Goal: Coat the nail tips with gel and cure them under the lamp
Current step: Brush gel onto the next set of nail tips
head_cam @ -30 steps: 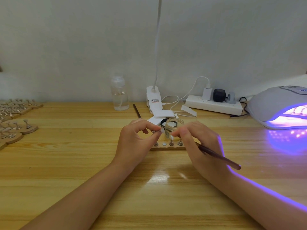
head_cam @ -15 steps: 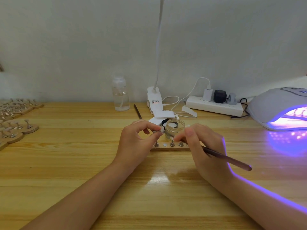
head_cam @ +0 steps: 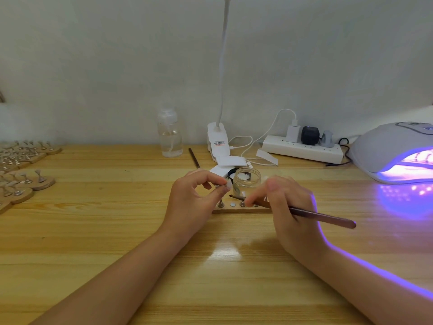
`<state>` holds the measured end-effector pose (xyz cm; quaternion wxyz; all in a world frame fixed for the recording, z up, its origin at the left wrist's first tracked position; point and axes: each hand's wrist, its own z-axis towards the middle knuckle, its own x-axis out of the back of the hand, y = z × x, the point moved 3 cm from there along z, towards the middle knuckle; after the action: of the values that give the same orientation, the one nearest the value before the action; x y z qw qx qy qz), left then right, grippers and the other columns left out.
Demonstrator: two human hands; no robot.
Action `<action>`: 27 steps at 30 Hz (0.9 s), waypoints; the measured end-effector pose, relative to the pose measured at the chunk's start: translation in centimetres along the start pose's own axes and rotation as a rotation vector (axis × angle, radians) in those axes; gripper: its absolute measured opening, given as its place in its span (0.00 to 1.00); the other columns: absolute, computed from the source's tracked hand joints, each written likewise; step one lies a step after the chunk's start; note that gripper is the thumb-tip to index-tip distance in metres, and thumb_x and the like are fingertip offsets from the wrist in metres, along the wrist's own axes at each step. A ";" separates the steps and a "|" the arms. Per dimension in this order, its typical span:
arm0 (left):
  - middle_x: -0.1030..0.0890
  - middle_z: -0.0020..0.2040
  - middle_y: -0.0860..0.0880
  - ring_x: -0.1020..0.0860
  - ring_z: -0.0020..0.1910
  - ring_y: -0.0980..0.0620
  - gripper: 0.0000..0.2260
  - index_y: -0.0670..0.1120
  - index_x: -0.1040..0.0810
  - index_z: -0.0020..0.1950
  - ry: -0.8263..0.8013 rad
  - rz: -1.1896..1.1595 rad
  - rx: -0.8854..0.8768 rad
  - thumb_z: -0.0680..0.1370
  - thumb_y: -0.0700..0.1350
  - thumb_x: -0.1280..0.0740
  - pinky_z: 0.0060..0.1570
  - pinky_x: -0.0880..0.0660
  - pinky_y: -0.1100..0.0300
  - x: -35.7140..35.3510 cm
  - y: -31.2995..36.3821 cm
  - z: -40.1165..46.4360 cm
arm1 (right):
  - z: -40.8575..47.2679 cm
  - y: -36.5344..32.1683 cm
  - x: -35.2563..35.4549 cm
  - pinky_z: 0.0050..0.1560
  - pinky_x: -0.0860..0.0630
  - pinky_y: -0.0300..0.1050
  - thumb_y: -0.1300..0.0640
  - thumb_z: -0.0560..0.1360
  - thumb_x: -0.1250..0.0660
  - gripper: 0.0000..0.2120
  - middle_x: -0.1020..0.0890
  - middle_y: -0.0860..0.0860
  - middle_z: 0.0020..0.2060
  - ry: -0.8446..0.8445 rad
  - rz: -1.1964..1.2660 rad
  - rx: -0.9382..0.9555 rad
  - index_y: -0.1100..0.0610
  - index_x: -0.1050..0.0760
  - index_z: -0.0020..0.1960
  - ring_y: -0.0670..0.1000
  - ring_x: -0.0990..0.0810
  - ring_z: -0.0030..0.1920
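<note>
My left hand (head_cam: 195, 198) pinches a small metal stand with a white nail tip (head_cam: 227, 184) on top, lifted just above the wooden holder strip (head_cam: 236, 209). My right hand (head_cam: 289, 205) grips a brown brush (head_cam: 323, 217) like a pen, its bristle end pointing left below the nail tip. A clear glass gel jar (head_cam: 246, 182) stands open behind the strip, between my hands. More metal stands sit on the strip. The curing lamp (head_cam: 393, 151) glows purple at the right edge.
Several wooden holders with nail stands (head_cam: 21, 179) lie at the left. At the back stand a clear pump bottle (head_cam: 169, 134), a white clip lamp (head_cam: 218, 141), a power strip (head_cam: 302, 148) with cables, and a second brush (head_cam: 194, 157).
My right hand has drawn back to the right and lowered the brush away from the jar; the brush tip now shows below the nail tip. My left hand has stayed in place.
</note>
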<state>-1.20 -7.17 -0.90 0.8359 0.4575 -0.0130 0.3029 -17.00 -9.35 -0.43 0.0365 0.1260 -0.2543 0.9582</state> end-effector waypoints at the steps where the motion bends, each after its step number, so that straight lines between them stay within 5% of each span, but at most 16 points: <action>1: 0.20 0.36 0.56 0.28 0.37 0.62 0.08 0.53 0.20 0.36 0.000 0.001 0.001 0.67 0.40 0.26 0.42 0.32 0.73 0.0 0.0 0.0 | 0.0 0.0 0.0 0.40 0.26 0.53 0.55 0.77 0.49 0.22 0.19 0.49 0.30 0.011 0.001 0.009 0.59 0.20 0.36 0.44 0.23 0.35; 16: 0.19 0.36 0.54 0.27 0.37 0.60 0.08 0.52 0.20 0.36 -0.010 -0.017 -0.001 0.67 0.40 0.26 0.43 0.31 0.71 0.0 0.1 0.0 | 0.0 0.2 0.0 0.38 0.24 0.57 0.53 0.77 0.48 0.23 0.19 0.49 0.30 0.004 0.033 -0.054 0.59 0.20 0.34 0.45 0.21 0.34; 27: 0.20 0.32 0.59 0.28 0.37 0.60 0.10 0.54 0.21 0.34 -0.003 0.004 0.018 0.67 0.39 0.26 0.42 0.31 0.71 -0.1 0.1 0.0 | 0.0 0.3 0.0 0.37 0.24 0.46 0.54 0.77 0.48 0.21 0.19 0.49 0.31 -0.025 0.042 -0.020 0.60 0.20 0.36 0.43 0.21 0.34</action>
<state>-1.31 -7.14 -0.84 0.8311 0.4653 -0.0124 0.3042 -17.05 -9.64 -0.60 0.0143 0.1319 -0.2667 0.9546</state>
